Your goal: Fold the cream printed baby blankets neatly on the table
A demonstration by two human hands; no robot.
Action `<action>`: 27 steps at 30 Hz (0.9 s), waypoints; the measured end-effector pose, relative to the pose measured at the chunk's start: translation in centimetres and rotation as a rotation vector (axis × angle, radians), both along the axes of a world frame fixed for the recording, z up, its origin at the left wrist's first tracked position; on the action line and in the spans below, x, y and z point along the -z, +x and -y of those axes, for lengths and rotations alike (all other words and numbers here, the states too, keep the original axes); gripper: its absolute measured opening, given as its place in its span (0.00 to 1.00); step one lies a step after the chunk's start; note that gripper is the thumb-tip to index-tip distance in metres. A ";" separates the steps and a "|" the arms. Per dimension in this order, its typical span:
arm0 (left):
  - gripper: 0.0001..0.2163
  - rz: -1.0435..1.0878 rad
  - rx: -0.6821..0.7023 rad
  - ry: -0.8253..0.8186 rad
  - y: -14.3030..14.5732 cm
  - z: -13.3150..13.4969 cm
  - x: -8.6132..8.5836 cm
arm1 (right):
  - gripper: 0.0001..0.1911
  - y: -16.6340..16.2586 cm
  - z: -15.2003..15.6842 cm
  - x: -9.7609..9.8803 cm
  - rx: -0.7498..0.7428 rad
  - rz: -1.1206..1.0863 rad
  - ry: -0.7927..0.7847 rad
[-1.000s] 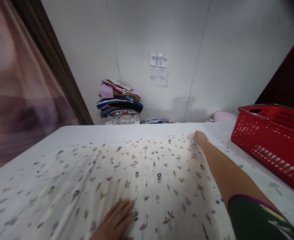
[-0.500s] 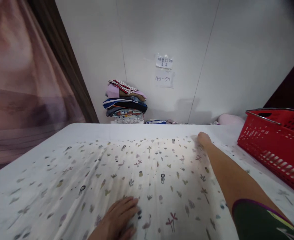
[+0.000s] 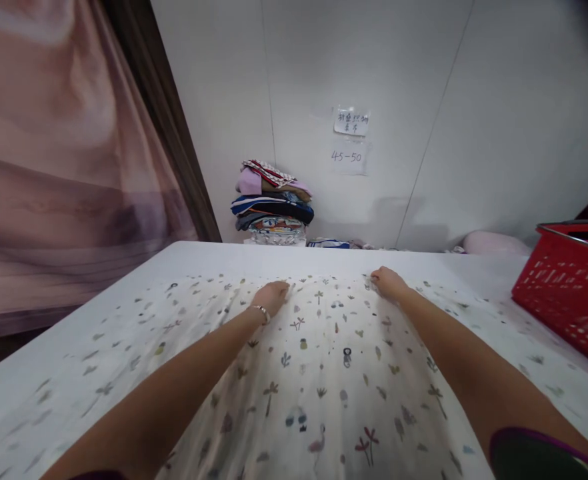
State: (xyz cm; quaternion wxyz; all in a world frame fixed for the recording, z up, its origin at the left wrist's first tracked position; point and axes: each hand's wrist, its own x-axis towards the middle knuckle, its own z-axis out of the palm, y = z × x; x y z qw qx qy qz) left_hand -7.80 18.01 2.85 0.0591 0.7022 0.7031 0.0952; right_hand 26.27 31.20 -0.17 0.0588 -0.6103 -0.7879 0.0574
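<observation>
A thin white tablecloth (image 3: 324,373) printed with flamingos, palms and pineapples is spread over the white table (image 3: 214,255), with long creases running toward me. My left hand (image 3: 273,297) reaches to its far edge, fingers closed on the fabric. A bracelet circles that wrist. Farther right along the same edge, my right hand (image 3: 389,282) also pinches the cloth. Between the two hands the edge is slightly lifted. The fingertips are partly hidden by the backs of the hands.
A red plastic basket (image 3: 564,287) with a metal handle stands on the table at right. Behind the table rises a stack of folded fabrics (image 3: 274,203) against the wall. A pink curtain (image 3: 74,173) hangs at left, and paper signs (image 3: 350,140) are on the wall.
My left hand has gone from lying on the near part of the cloth to gripping its far edge. My right hand keeps its pinch, a little nearer the left. The view has turned slightly left.
</observation>
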 end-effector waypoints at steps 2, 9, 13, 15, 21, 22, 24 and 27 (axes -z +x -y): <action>0.16 -0.037 -0.035 -0.004 0.0 -2.1 0.5 | 0.13 -0.2 0.1 -0.1 -0.006 0.022 -0.009; 0.14 -0.117 -0.001 0.010 -0.2 -4.6 1.7 | 0.10 -0.1 0.4 -0.6 -0.032 0.081 -0.051; 0.12 -0.149 0.016 0.039 -0.3 -5.1 1.5 | 0.10 -0.5 0.7 -1.3 -0.001 0.115 -0.018; 0.12 -0.155 -0.005 0.062 -0.4 -5.5 1.3 | 0.11 -0.8 0.7 -1.6 0.022 0.128 0.015; 0.14 -0.165 -0.115 0.072 -0.5 -6.9 1.7 | 0.14 -1.7 -0.7 -1.3 0.112 0.163 0.010; 0.13 -0.168 -0.118 0.058 -0.4 -7.2 1.9 | 0.14 -1.8 -0.9 -1.1 0.119 0.169 -0.006; 0.12 -0.173 -0.116 0.033 -0.3 -7.4 2.3 | 0.15 -1.9 -1.3 -0.7 0.121 0.176 -0.034; 0.13 -0.176 -0.088 0.016 -0.2 -7.5 2.4 | 0.18 -1.3 -1.6 -0.5 0.093 0.180 -0.061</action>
